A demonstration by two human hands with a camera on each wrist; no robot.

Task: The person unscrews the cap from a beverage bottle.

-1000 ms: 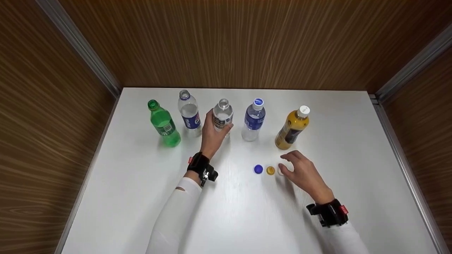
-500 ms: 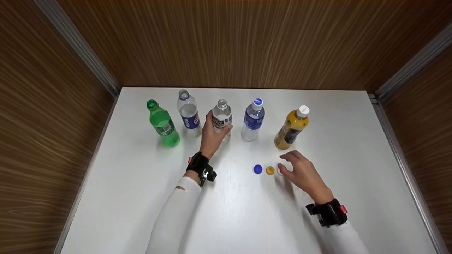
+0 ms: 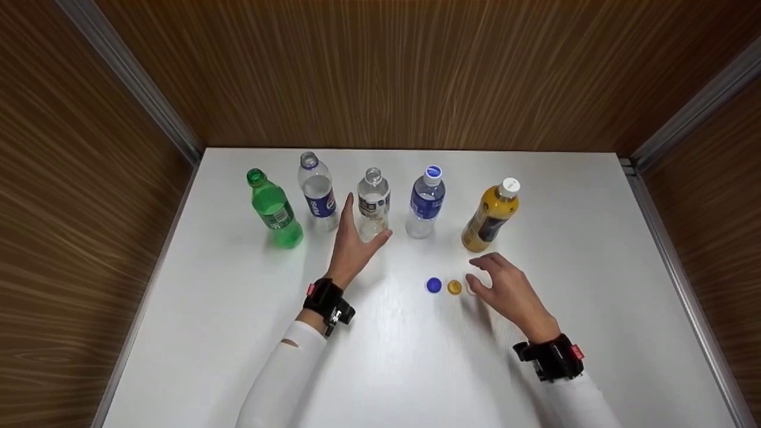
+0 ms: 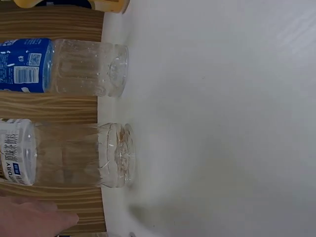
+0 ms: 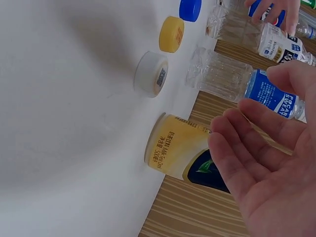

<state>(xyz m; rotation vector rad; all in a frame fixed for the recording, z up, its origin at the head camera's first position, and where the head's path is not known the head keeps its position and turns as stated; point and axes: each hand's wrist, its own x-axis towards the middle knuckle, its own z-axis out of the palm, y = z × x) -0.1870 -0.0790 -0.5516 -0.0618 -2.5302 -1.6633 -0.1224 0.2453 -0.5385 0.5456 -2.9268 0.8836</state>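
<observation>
My left hand [image 3: 351, 248] is just in front of a capless clear bottle [image 3: 373, 205] with a white label, its thumb and fingers spread and holding nothing. In the left wrist view that bottle stands upright, a gap between it and the visible finger. My right hand [image 3: 510, 292] hovers over the table with loosely bent fingers and holds nothing. Below its thumb lies a white cap [image 5: 150, 74], mostly hidden in the head view. Beside this cap, in a row to the left, are a yellow cap [image 3: 454, 287] and a blue cap [image 3: 434, 285].
Left of the clear bottle stand a capless Pepsi bottle [image 3: 321, 202] and a capless green bottle [image 3: 279, 217]. To its right are a white-capped blue-label bottle [image 3: 427, 205] and a white-capped yellow milk tea bottle [image 3: 491, 217]. Wood-grain panels [image 3: 380, 77] enclose the white table [image 3: 380, 362].
My left hand has let go of the clear bottle, spread its fingers and drawn back a little toward me. The bottle stays in place. My right hand has barely moved.
</observation>
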